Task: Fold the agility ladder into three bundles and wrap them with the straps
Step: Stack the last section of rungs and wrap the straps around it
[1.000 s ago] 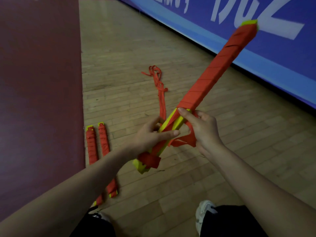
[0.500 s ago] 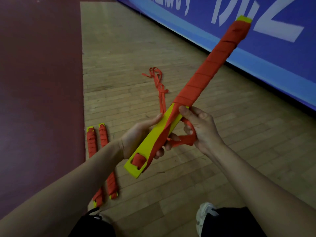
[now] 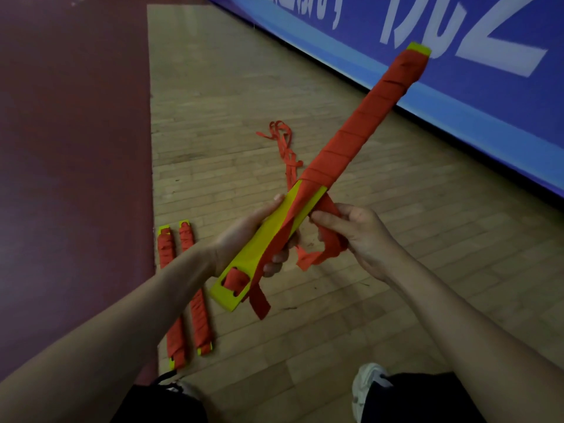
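A bundle of yellow ladder rungs [image 3: 268, 239] points up and to the right, its upper two thirds wound in red strap [image 3: 363, 126]. My left hand [image 3: 244, 236] grips the bare yellow lower part from underneath. My right hand [image 3: 351, 230] holds the loose red strap just beside the bundle, with a loop of it hanging below the fingers. A short strap end [image 3: 259, 300] dangles from the bundle's lower tip. Two wrapped bundles [image 3: 183, 288] lie side by side on the floor at the left. The strap's tail [image 3: 283, 145] trails on the floor behind.
The wooden floor [image 3: 396, 300] meets a dark red floor area [image 3: 70, 148] on the left. A blue banner wall [image 3: 427, 56] runs along the right. My shoes [image 3: 369, 383] show at the bottom edge.
The bundle turned in my left hand so its flat yellow face shows. My right hand moved the strap round to the bundle's right side, and a short strap end now hangs below the tip.
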Demonstrator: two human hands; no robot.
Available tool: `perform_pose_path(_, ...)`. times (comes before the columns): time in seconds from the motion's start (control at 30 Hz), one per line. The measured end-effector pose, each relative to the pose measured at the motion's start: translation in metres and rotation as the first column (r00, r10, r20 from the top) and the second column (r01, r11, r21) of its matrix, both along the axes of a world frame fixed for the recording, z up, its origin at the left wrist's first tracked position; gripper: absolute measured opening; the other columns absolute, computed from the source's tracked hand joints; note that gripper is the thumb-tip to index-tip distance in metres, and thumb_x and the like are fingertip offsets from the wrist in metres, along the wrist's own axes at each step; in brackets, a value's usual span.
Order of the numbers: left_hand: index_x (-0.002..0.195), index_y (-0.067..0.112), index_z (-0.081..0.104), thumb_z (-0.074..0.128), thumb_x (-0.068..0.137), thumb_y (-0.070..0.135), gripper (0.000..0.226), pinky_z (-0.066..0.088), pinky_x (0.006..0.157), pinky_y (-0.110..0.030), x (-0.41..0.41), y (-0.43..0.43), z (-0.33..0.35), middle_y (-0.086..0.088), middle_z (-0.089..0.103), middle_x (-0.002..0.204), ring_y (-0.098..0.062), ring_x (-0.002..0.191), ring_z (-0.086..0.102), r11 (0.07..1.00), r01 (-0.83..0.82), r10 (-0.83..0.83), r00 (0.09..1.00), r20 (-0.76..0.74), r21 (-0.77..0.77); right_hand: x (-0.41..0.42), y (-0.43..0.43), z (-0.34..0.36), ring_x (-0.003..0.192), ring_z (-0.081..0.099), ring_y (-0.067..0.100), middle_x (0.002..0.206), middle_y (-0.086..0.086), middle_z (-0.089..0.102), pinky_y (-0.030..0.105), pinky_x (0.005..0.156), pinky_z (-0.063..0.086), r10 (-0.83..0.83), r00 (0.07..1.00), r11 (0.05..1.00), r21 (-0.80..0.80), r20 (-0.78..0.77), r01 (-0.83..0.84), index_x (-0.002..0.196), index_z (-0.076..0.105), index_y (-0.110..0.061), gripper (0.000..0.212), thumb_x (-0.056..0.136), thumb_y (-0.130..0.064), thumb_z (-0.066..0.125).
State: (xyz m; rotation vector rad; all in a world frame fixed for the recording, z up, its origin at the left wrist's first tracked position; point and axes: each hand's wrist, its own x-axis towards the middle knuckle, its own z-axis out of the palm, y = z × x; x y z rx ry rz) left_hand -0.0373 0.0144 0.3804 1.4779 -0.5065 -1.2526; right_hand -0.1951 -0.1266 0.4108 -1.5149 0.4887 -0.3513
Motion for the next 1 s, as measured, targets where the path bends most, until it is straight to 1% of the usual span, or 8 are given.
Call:
perform_pose_path(0.13, 0.113, 0.023, 0.062, 0.057, 0.071, 0.081, 0.072, 0.048, 0.061, -0.024, 0.008, 0.005, 0.004, 0.006, 0.063, 0.096, -0.007, 0.073, 0.063, 1.000, -0.015, 0.015, 0.999, 0.036, 0.004, -0.004, -0.005, -0.004, 0.050, 0.059, 0.007, 0.063, 0.003, 0.065, 0.018, 0.047, 0.047, -0.008, 0.999, 1.000, -0.013, -0.038, 0.007, 0.087, 0.068, -0.005, 0.035, 0.064, -0.031, 0.074)
perform_pose_path(0.3, 0.090, 0.003, 0.059, 0.044, 0.086, 0.062, 0.060, 0.048, 0.053, -0.026, -0.008, 0.005, 0.026, -0.013, 0.057, 0.068, -0.022, 0.055, 0.054, 0.996, 0.092, -0.092, 0.996, 0.005, -0.021, -0.006, -0.006, -0.009, 0.050, 0.062, 0.011, 0.070, 0.009, 0.069, 0.020, 0.045, 0.048, -0.074, 0.996, 0.996, -0.052, 0.050, 0.076, 0.088, 0.071, -0.011, 0.029, 0.064, -0.026, 0.077)
perform_pose_path(0.4, 0.089, 0.005, 0.061, 0.050, 0.083, 0.059, 0.055, 0.045, 0.060, -0.031, -0.016, 0.003, 0.026, -0.013, 0.059, 0.066, -0.023, 0.056, 0.055, 0.998, 0.048, -0.052, 0.995, 0.087, 0.042, -0.004, -0.007, -0.016, 0.050, 0.061, 0.017, 0.070, 0.012, 0.070, 0.022, 0.042, 0.045, -0.167, 0.986, 0.962, -0.215, 0.030, 0.169, 0.082, 0.071, -0.012, 0.027, 0.067, -0.031, 0.082)
perform_pose_path(0.53, 0.085, 0.010, 0.058, 0.063, 0.083, 0.047, 0.037, 0.042, 0.056, -0.027, -0.027, -0.003, 0.016, -0.009, 0.057, 0.070, -0.018, 0.058, 0.052, 0.987, 0.031, -0.055, 0.987, 0.149, 0.157, 0.005, -0.005, -0.023, 0.060, 0.065, 0.041, 0.073, 0.022, 0.070, 0.044, 0.053, 0.050, -0.219, 0.974, 0.945, -0.262, -0.062, 0.195, 0.081, 0.070, -0.001, 0.057, 0.058, -0.052, 0.082)
perform_pose_path(0.63, 0.082, 0.011, 0.059, 0.053, 0.091, 0.046, 0.037, 0.043, 0.050, -0.022, -0.034, -0.006, 0.014, -0.006, 0.057, 0.070, -0.015, 0.058, 0.052, 0.983, 0.012, -0.037, 0.991, 0.132, 0.184, 0.006, -0.005, -0.026, 0.050, 0.056, 0.023, 0.058, 0.010, 0.064, 0.027, 0.046, 0.040, -0.251, 0.964, 0.942, -0.253, -0.089, 0.222, 0.078, 0.070, 0.004, 0.047, 0.073, -0.043, 0.078)
perform_pose_path(0.77, 0.083, 0.012, 0.059, 0.050, 0.092, 0.049, 0.039, 0.042, 0.047, -0.021, -0.039, -0.008, 0.015, -0.005, 0.057, 0.070, -0.013, 0.057, 0.052, 0.976, -0.005, -0.022, 0.993, 0.119, 0.220, 0.005, 0.000, -0.026, 0.043, 0.053, 0.010, 0.049, -0.001, 0.058, 0.023, 0.044, 0.038, -0.295, 0.953, 0.929, -0.254, -0.064, 0.270, 0.075, 0.070, 0.002, 0.045, 0.078, -0.043, 0.074)
perform_pose_path(0.9, 0.095, 0.022, 0.060, 0.058, 0.093, 0.042, 0.021, 0.043, 0.051, -0.018, -0.046, -0.014, 0.012, 0.002, 0.057, 0.074, -0.008, 0.061, 0.050, 0.987, -0.054, -0.024, 0.887, 0.462, 0.153, 0.007, 0.004, -0.022, 0.036, 0.040, 0.005, 0.037, -0.008, 0.042, 0.021, 0.042, 0.033, -0.347, 0.936, 0.877, -0.374, -0.060, 0.301, 0.059, 0.059, -0.001, 0.051, 0.079, -0.046, 0.072)
perform_pose_path(1.0, 0.102, 0.025, 0.055, 0.065, 0.084, 0.052, 0.034, 0.041, 0.059, -0.029, -0.049, -0.017, 0.003, 0.002, 0.054, 0.074, -0.020, 0.077, 0.058, 0.976, -0.128, -0.020, 0.753, 0.658, 0.176, 0.006, 0.009, -0.022, 0.038, 0.038, 0.006, 0.038, -0.007, 0.040, 0.022, 0.044, 0.031, -0.379, 0.924, 0.830, -0.460, -0.049, 0.315, 0.048, 0.046, -0.014, 0.053, 0.077, -0.049, 0.073)
